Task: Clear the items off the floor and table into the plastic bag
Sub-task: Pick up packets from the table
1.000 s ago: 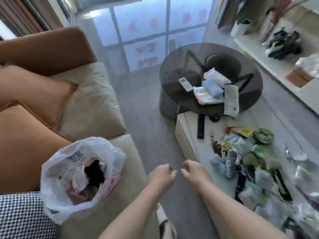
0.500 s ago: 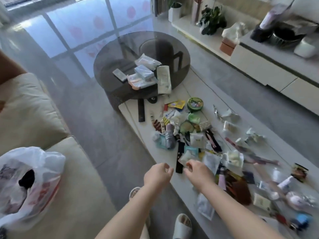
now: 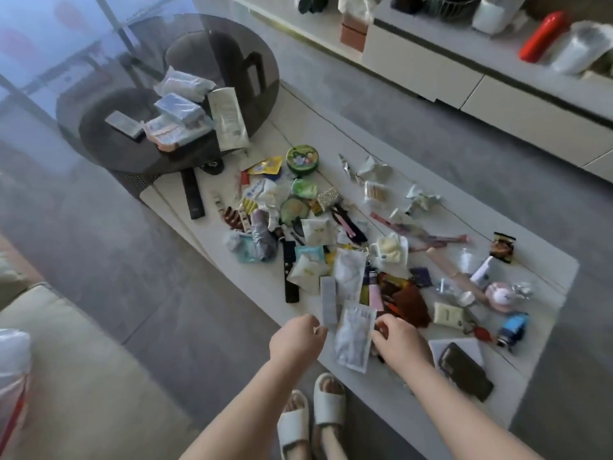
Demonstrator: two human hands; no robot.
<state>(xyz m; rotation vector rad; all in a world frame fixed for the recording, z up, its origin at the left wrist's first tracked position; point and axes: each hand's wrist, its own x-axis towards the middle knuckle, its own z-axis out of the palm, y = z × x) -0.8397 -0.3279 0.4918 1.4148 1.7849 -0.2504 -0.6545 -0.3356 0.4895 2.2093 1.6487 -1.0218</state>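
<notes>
— Head view: where's the packet (image 3: 353,336)?
— Near table (image 3: 530,376) edge, long axis running near to far, between both hands.
— Grips?
— Left hand (image 3: 296,340) pinches a grey strip (image 3: 328,305); right hand (image 3: 399,340) curls at the packet's edge (contact unclear). Bag (image 3: 13,376) lies far left.

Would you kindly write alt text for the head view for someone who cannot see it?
Two hands, left and right, reach for a clear packet at the near edge of a white table strewn with wrappers. A plastic bag sits on the sofa at far left.
</notes>
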